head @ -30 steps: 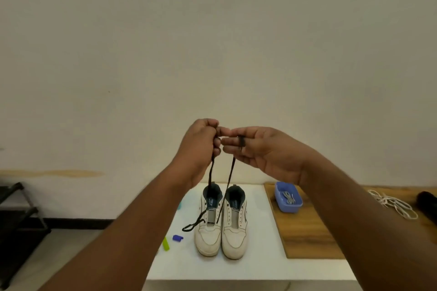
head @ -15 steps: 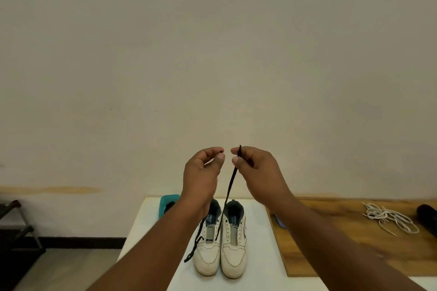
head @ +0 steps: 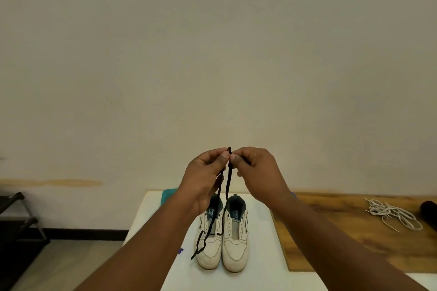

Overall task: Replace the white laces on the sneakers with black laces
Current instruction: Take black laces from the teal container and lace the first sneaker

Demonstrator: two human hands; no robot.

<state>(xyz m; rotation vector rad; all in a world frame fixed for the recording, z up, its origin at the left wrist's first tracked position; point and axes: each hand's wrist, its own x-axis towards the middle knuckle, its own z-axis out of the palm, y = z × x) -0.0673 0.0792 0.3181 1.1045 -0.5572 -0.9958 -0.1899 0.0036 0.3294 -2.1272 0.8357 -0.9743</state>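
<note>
Two white sneakers [head: 235, 247] stand side by side on the white table [head: 153, 215], toes toward me, without laces in their upper eyelets. A black lace [head: 227, 184] runs up from the left sneaker's lowest eyelets to my hands, which are raised above the shoes. My left hand [head: 204, 178] and my right hand [head: 256, 172] pinch the lace near its top, fingertips almost touching, one tip sticking up between them. A loose lace end hangs down beside the left sneaker's outer side. The removed white laces [head: 391, 216] lie in a tangle on the wooden board.
A wooden board [head: 343, 238] covers the table's right part, with a dark object [head: 429, 214] at its far right edge. A teal container [head: 169, 195] peeks out behind my left forearm. A small blue item [head: 180, 250] lies by that arm. A black rack [head: 19, 227] stands at left.
Both hands have come down from higher up and closed together again on the lace tips. The view tilted slightly, and the blue tray is now hidden behind my right arm.
</note>
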